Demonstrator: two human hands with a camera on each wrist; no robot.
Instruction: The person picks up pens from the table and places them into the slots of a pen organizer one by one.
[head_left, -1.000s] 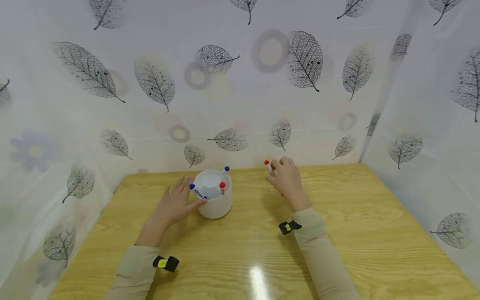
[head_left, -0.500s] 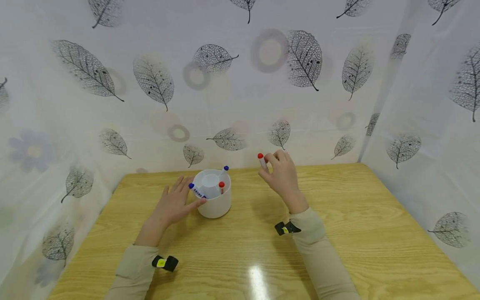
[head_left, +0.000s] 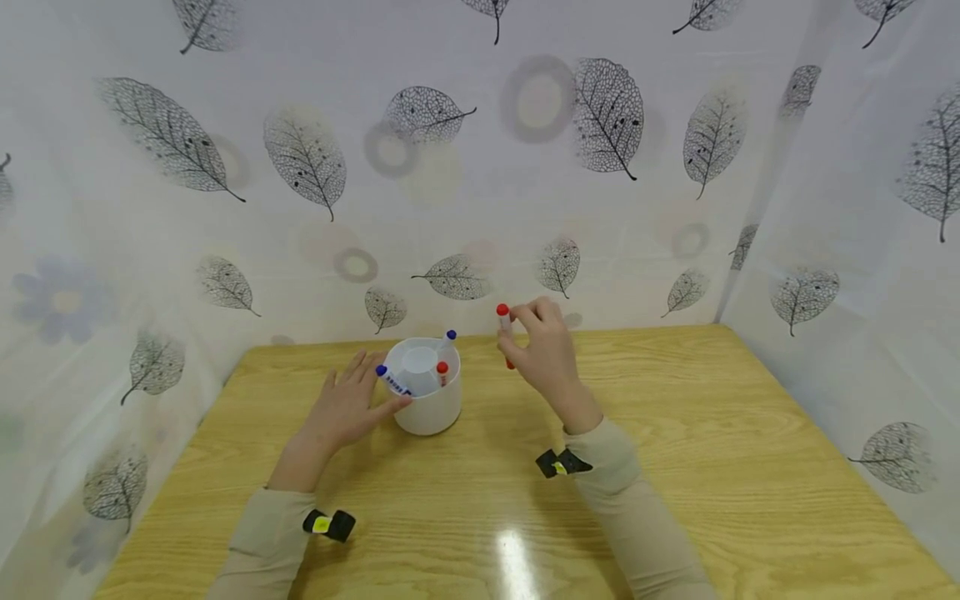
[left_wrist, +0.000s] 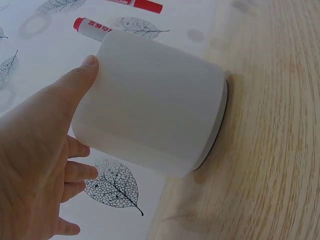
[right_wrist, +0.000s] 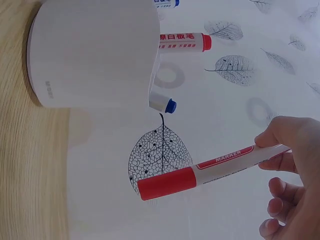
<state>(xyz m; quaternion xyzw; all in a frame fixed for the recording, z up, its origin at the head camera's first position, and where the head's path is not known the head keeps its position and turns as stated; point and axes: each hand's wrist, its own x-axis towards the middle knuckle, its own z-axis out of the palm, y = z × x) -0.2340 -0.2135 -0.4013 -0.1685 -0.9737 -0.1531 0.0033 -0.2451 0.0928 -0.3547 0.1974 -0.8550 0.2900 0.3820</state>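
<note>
In the head view a white round pen holder (head_left: 427, 413) stands upright on the table. It holds two blue-tipped markers, one leaning at the left (head_left: 395, 382) and one at the back (head_left: 449, 337), plus a red-tipped marker (head_left: 442, 372). My left hand (head_left: 341, 417) rests against the holder's left side, fingers spread and thumb touching near the rim; the left wrist view shows the thumb (left_wrist: 82, 75) at the rim's edge. Right of the holder, my right hand (head_left: 550, 354) pinches a red marker (head_left: 504, 329) above the table. Its red cap (right_wrist: 167, 184) points down in the right wrist view.
The wood-grain table (head_left: 435, 508) extends in front and to the right. A pale curtain printed with leaves (head_left: 465, 192) hangs behind the table and along both sides. Each wrist wears a black strap device, one on the left (head_left: 330, 525) and one on the right (head_left: 562, 463).
My right hand has moved left, toward the pen holder, raising the red marker and turning it more upright. The left hand and the holder have stayed in place.
</note>
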